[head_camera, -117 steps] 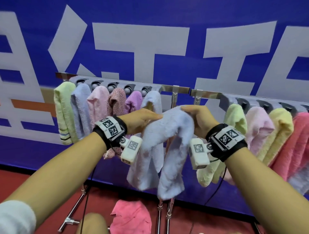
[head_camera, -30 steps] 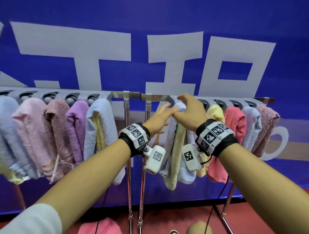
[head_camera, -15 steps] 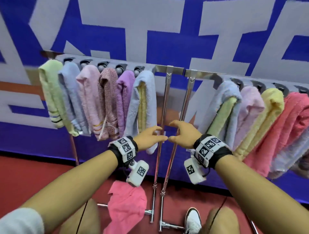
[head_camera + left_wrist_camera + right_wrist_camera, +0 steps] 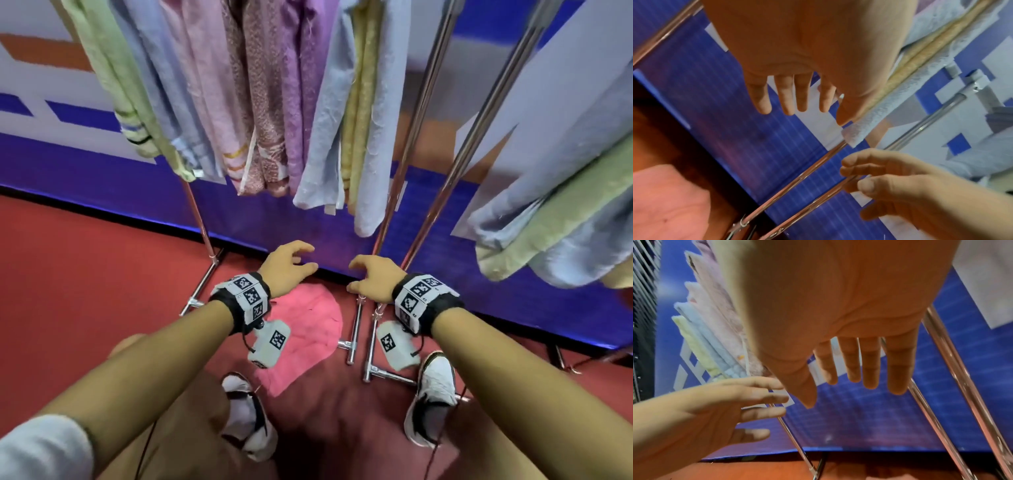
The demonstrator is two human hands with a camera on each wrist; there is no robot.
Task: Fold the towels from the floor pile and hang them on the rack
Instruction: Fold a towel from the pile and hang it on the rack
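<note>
A crumpled pink towel (image 4: 308, 329) lies on the red floor by the rack feet; it also shows at the lower left of the left wrist view as the pink towel (image 4: 666, 203). My left hand (image 4: 291, 269) hovers above its far edge, fingers loosely spread, holding nothing. My right hand (image 4: 371, 275) hangs just to the right, also empty, in front of the rack poles (image 4: 407, 161). Both palms face down, as the left fingers (image 4: 786, 99) and the right fingers (image 4: 869, 366) show. Several folded towels (image 4: 260, 102) hang from the left rack, and a light-blue one over a green one (image 4: 548, 219) from the right rack.
Two chrome rack feet (image 4: 352, 339) lie on the floor between the pink towel and my right shoe (image 4: 433, 387). My left shoe (image 4: 246, 421) stands beside the towel's near corner. A blue and white banner wall (image 4: 102, 161) closes the space behind the racks.
My hands left the light-blue towel on the right rack and dropped from rail height to just above the floor. The view tilted down onto the pink towel.
</note>
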